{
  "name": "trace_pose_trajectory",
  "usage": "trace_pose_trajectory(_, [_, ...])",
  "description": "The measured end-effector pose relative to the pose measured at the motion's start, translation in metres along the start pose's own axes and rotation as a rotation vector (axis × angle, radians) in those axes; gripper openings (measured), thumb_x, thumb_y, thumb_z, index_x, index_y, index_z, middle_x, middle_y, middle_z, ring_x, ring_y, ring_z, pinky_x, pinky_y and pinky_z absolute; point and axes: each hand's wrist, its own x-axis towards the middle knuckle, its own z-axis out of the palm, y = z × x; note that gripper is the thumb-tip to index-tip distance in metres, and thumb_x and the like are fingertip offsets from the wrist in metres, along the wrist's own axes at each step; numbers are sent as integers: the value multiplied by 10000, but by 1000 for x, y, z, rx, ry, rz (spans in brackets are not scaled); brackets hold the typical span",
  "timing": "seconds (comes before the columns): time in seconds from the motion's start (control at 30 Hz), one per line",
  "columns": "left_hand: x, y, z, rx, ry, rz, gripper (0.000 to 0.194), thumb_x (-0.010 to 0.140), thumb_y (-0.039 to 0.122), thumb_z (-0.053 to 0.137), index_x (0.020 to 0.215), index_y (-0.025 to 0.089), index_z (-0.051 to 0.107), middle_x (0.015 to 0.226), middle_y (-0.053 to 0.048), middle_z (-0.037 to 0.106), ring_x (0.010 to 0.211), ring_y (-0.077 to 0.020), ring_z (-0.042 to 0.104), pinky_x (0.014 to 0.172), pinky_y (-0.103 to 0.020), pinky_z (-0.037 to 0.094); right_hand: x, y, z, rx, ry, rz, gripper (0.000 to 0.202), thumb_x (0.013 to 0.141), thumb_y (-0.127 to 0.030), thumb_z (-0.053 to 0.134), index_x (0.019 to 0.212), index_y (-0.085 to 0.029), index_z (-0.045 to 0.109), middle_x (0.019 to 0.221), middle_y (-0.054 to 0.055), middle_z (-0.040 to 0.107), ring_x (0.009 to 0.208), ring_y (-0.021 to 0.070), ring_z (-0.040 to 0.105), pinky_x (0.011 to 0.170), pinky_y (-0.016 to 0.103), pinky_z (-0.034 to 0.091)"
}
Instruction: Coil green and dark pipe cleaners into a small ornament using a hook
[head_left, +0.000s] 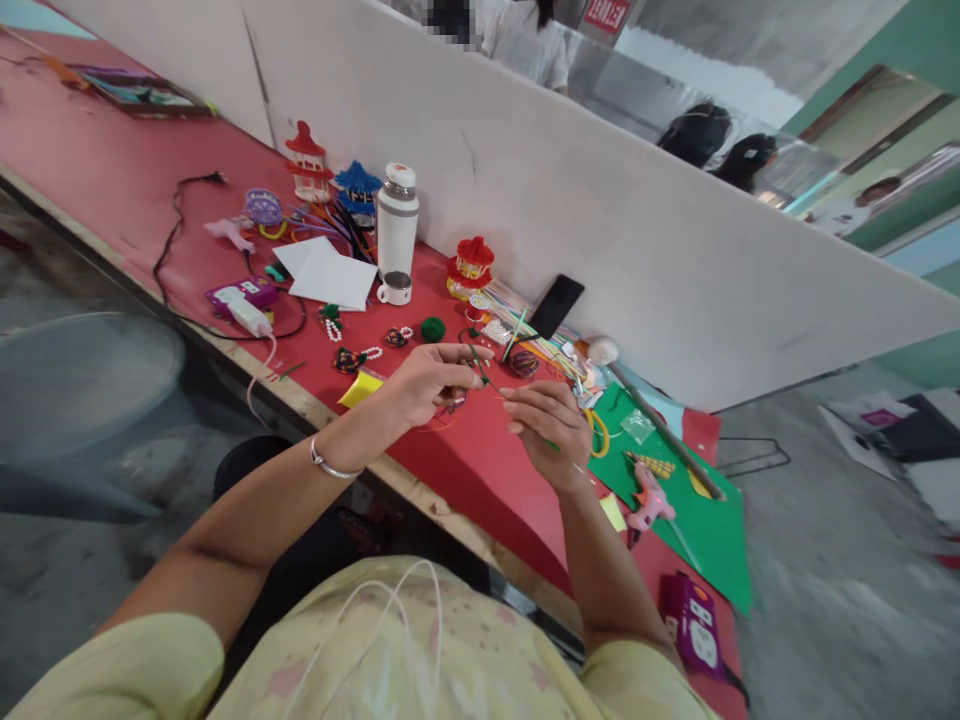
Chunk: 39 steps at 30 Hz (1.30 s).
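Over the red tabletop, my left hand (435,385) is closed, thumb and fingers pinching a thin dark green cord (484,379) that forms a loop near the fingertips. Just to its right, my right hand (551,425) is also closed, with its fingertips pinched on the strand running between the hands. A green length shows along the right palm. The strand's exact path through the fingers is too fine to make out. Beneath the hands lie thin orange strands (439,427). Nearby are a dark green yarn ball (433,330) and small multicoloured knotted pieces with white beads (349,360).
A white thermos (397,225) stands by the partition (525,170), with a phone (556,306) leaning there. Small red (472,262) and blue (357,188) pavilion models stand along the back. A pink glue gun (649,497) rests on a green mat (720,540). Purple power strips (694,622) lie nearby.
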Motion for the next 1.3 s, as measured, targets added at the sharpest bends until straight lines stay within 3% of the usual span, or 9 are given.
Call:
trace_pose_trajectory(0.17, [1, -1, -5, -15, -72, -104, 435, 575, 98, 848, 1008, 135, 831, 577, 11, 602, 420, -28, 356, 427, -187, 148, 3, -5, -2, 190, 8, 203, 162, 1013, -356, 709, 1134, -316, 809, 1074, 53, 878, 983, 239, 802, 919, 488, 654])
trace_pose_trajectory(0.3, [2, -4, -8, -12, -82, -85, 444, 593, 114, 860, 1035, 142, 831, 615, -14, 640, 431, -33, 370, 423, -182, 162, 3, -9, -1, 272, 82, 339, 157, 1020, -373, 697, 1080, -298, 822, 1026, 57, 875, 972, 241, 799, 911, 487, 650])
trace_pose_trajectory(0.47, [5, -10, -11, -66, -114, -92, 452, 617, 140, 902, 1063, 149, 827, 611, 2, 624, 452, -42, 413, 416, -174, 182, 2, -7, -2, 202, 31, 245, 151, 991, -296, 744, 1124, -308, 815, 1077, 52, 877, 996, 235, 808, 939, 486, 637])
trace_pose_trajectory(0.73, [6, -13, -9, -57, -97, -80, 516, 610, 191, 959, 1103, 132, 822, 680, -31, 693, 582, -117, 655, 404, -169, 241, 1, -5, -7, 94, -23, 162, 216, 978, -251, 757, 1180, -321, 794, 1127, 54, 873, 1002, 235, 812, 919, 479, 647])
trace_pose_trajectory(1.07, [11, -22, -6, -71, 40, -60, 473, 591, 120, 846, 1062, 158, 826, 629, 0, 674, 477, -83, 551, 409, -183, 281, -13, -5, -5, -254, -126, -86, 463, 891, -194, 854, 1310, -363, 752, 1193, 9, 870, 1045, 218, 775, 885, 394, 637])
trace_pose_trajectory(1.17, [11, -24, -5, -74, 46, -56, 450, 595, 114, 818, 1042, 168, 826, 616, 7, 663, 451, -73, 520, 414, -190, 266, -11, -10, -1, -108, -86, 57, 338, 929, -228, 818, 1241, -354, 787, 1158, 18, 876, 1022, 219, 791, 910, 412, 652])
trace_pose_trajectory(1.3, [10, -22, -3, -64, 76, -58, 434, 599, 105, 794, 1028, 162, 815, 587, 6, 645, 457, -83, 519, 414, -192, 253, -6, -16, 7, 232, 69, 515, 193, 1044, -294, 658, 1137, -288, 827, 1084, 46, 875, 996, 217, 821, 903, 407, 677])
